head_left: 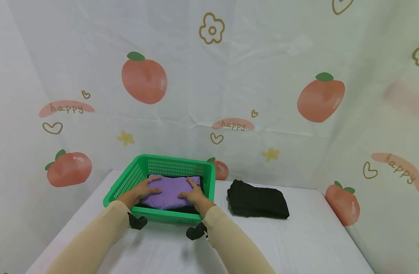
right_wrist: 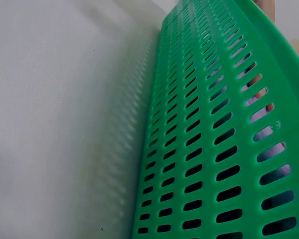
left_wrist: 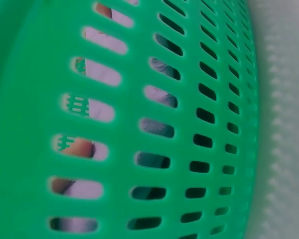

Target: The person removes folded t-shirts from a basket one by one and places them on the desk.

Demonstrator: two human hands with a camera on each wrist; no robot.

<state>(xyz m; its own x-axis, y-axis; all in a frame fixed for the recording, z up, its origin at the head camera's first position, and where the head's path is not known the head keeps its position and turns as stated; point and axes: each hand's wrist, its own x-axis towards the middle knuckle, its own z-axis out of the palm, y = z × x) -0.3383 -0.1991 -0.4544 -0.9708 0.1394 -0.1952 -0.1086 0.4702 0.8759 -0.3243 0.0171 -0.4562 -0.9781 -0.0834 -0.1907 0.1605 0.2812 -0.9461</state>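
A folded purple cloth point(head_left: 171, 197) is touched by the left hand point(head_left: 139, 191) and the right hand point(head_left: 196, 196), with fingers spread out. It is laid on black cloth point(head_left: 187, 209) inside a green plastic basket point(head_left: 175, 166) with little holes. A folded black cloth bundle point(head_left: 258, 201) is set on the white surface point(head_left: 312, 232), near the basket.

A purple cloth point(head_left: 171, 194), folded into a flat, slightly rumpled bundle, lies on black fabric point(head_left: 189, 209) inside a green plastic basket point(head_left: 168, 214) with slotted walls; the left hand point(head_left: 139, 191) rests on the cloth's left side, the right hand point(head_left: 195, 195) on its right, both with fingers extended
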